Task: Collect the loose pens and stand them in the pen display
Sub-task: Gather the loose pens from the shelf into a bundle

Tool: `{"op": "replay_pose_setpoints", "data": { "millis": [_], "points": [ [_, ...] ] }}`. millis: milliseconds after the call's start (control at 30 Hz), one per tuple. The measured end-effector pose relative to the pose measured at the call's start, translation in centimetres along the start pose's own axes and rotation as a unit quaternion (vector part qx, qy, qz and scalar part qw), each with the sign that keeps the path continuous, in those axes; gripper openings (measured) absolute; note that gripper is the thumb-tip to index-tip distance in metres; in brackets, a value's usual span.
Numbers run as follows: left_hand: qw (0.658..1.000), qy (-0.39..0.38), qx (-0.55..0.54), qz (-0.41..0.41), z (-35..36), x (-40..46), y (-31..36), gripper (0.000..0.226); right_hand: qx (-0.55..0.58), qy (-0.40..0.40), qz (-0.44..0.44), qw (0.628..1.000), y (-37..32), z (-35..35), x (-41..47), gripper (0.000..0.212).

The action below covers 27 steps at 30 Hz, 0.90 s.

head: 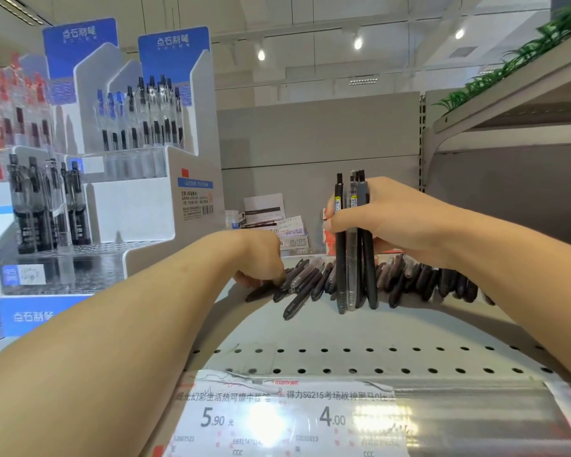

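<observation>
Several loose dark pens [406, 278] lie in a row across the grey shelf [343, 328]. My right hand [396, 222] grips a bundle of upright pens [353, 258], their lower ends close to the shelf. My left hand [261, 258] reaches down at the left end of the row, its fingers curled round a dark pen [261, 291] lying there. The white and blue pen display [136, 199] stands at the left, with black and blue pens upright in its tiers.
Small boxes and cards [277, 222] stand at the back of the shelf behind the pens. Price labels [277, 420] run along the perforated front edge. An upper shelf [508, 103] with green plants juts out at the top right.
</observation>
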State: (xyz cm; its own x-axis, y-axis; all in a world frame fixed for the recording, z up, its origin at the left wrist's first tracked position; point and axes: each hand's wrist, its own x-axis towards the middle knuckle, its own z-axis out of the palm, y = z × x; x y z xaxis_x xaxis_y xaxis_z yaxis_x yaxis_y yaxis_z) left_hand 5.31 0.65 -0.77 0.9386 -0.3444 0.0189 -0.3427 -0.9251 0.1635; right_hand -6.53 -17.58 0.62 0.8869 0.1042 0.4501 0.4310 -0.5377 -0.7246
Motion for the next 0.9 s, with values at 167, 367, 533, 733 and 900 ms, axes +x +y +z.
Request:
{"op": "replay_pose_setpoints", "data": {
  "millis": [167,367,533,733,900],
  "points": [
    [0.984,0.099,-0.144,0.040,-1.3,-1.6,-0.3,0.018,0.009,0.010,0.000,1.000,0.0,-0.2,0.0,0.017],
    [0.899,0.077,-0.346,0.257,-2.8,-5.2,1.2,0.016,-0.014,0.019,-0.005,1.000,-0.2,-0.2,-0.1,0.015],
    [0.914,0.018,-0.286,0.288,-2.0,-5.5,2.4,0.020,-0.023,0.032,-0.033,0.999,-0.4,-0.2,-0.3,0.029],
    [0.910,0.002,-0.304,0.281,-2.2,-5.2,1.9,0.015,-0.035,0.033,-0.057,0.997,-0.7,-0.2,-0.4,0.041],
    [0.983,0.089,-0.126,0.100,-0.7,-1.9,0.2,0.020,-0.014,0.049,-0.033,0.998,-0.5,-0.2,-0.2,0.020]
  ]
}}
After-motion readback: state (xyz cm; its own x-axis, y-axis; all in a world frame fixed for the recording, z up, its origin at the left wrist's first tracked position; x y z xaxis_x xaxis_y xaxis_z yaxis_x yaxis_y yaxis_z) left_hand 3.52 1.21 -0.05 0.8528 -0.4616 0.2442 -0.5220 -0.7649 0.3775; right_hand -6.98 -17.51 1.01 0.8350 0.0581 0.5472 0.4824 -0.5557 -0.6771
